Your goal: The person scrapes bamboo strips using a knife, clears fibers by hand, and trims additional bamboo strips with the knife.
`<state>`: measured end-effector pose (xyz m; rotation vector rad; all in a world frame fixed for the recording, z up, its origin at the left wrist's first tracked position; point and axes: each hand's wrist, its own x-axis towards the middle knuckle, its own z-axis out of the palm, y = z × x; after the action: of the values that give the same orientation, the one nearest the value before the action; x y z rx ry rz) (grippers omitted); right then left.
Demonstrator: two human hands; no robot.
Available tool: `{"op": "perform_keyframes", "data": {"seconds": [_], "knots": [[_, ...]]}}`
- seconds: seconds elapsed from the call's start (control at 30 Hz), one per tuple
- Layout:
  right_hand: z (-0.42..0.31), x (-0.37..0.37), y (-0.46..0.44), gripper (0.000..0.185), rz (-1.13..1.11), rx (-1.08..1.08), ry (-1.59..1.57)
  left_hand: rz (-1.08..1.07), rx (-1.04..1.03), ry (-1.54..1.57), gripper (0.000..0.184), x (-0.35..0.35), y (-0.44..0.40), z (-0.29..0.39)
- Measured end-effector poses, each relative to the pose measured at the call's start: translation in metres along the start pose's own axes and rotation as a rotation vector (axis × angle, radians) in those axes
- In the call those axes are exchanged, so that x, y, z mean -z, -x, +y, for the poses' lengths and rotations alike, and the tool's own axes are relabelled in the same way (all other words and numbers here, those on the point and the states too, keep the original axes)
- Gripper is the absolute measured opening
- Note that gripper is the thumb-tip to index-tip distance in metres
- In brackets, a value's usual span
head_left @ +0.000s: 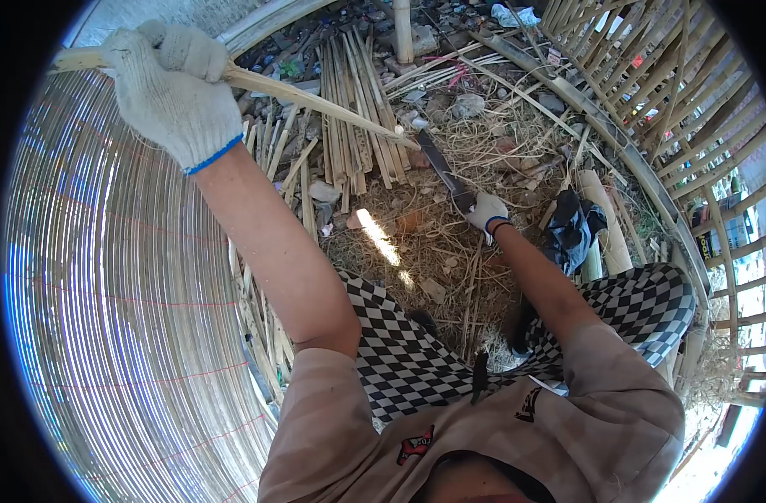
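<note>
My left hand [175, 88], in a white knit glove with a blue cuff, is raised at the upper left. Its fingers are wrapped round a long pale bamboo strip [316, 102], which slants down to the right. Lower and to the right, my right hand [488, 211], also gloved, grips a machete [442, 168] with a dark blade pointing up and left. The blade's tip is close to the strip's far end; whether they touch I cannot tell. Beneath the strip lies a bundle of split bamboo sticks [349, 126].
Shavings and stones cover the ground [450, 268]. A slatted bamboo screen [140, 277] curves along the left, and a woven bamboo fence [701, 109] stands at right. A black plastic bag [571, 230] lies beside a thick bamboo piece [605, 222]. An upright pole [403, 32] stands at the back.
</note>
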<state>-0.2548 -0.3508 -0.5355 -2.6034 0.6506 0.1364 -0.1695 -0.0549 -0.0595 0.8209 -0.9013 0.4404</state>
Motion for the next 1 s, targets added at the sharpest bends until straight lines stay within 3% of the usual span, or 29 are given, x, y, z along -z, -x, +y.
{"op": "perform_keyframes", "data": {"seconds": [0.13,0.17,0.27,0.3,0.4,0.57,0.67,0.73,0.8,0.83,0.93,1.0], "knots": [[-0.010,0.028,-0.011,0.039,-0.339,-0.115,-0.051,-0.049,-0.007,0.025,0.031,-0.002,0.003,-0.003],[0.004,0.015,-0.016,0.034,-0.419,-0.171,-0.569,-0.060,-0.001,0.021,0.033,0.000,0.001,-0.003],[-0.015,0.049,0.007,0.019,-0.549,-0.261,-1.032,-0.071,0.008,0.030,0.036,0.009,-0.003,-0.003],[-0.028,0.079,0.025,0.016,-0.592,-0.221,-0.967,-0.073,0.011,0.048,0.036,0.011,-0.003,-0.004],[-0.036,0.083,0.024,0.019,-0.342,-0.208,-1.244,-0.111,0.040,0.079,0.036,0.020,-0.008,-0.009],[-0.065,0.159,0.053,0.030,-0.061,0.008,-1.169,-0.179,0.102,0.257,0.037,0.015,-0.007,-0.022],[-0.089,0.197,0.075,0.030,0.015,0.085,-1.209,-0.244,0.150,0.340,0.042,0.011,-0.009,-0.026],[-0.094,0.201,0.074,0.028,0.055,0.247,-1.206,-0.318,0.214,0.435,0.046,0.010,-0.013,-0.024],[-0.106,0.212,0.084,0.026,0.061,0.396,-1.253,-0.256,0.165,0.395,0.049,0.000,-0.006,-0.024],[-0.127,0.238,0.106,0.026,0.111,0.319,-0.998,-0.224,0.141,0.377,0.050,-0.006,-0.003,-0.024],[-0.152,0.257,0.119,0.028,0.137,0.470,-0.955,-0.243,0.056,0.251,0.049,-0.008,-0.003,-0.026],[-0.169,0.272,0.129,0.031,0.356,0.626,-0.693,-0.268,0.068,0.226,0.054,-0.009,-0.005,-0.026]]}}
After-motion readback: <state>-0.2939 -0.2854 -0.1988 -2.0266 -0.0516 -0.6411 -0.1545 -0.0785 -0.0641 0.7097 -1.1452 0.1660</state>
